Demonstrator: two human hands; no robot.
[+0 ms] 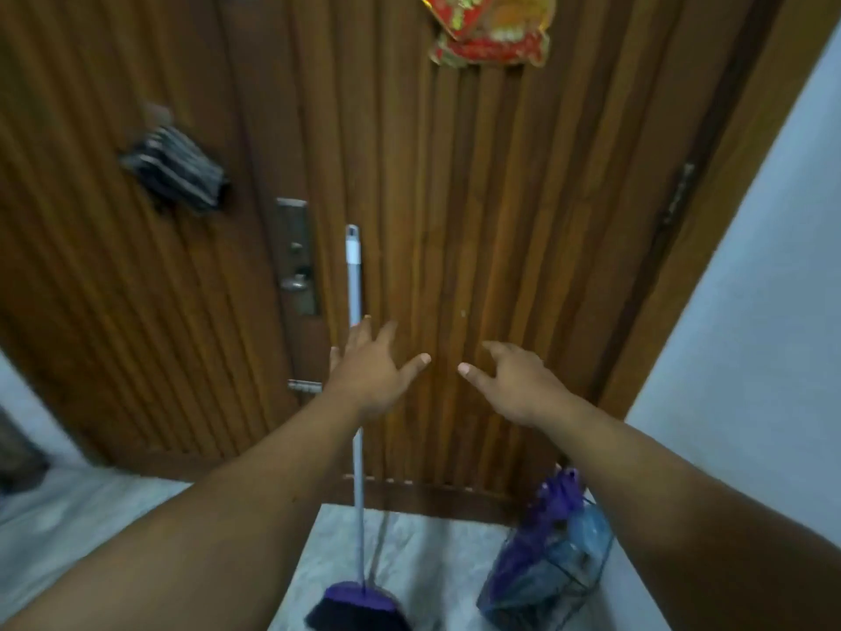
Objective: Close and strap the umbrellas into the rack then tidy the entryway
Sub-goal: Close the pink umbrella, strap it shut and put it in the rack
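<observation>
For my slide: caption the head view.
Open left hand and right hand near broom leaning against the door.

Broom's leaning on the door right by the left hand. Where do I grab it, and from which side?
Probably wrap the left hand round the bare grey handle of the broom just above where that hand now hovers, coming from the front. The pole stands nearly upright against the door, bristles on the floor, so a mid-shaft grip should keep it balanced.
</observation>
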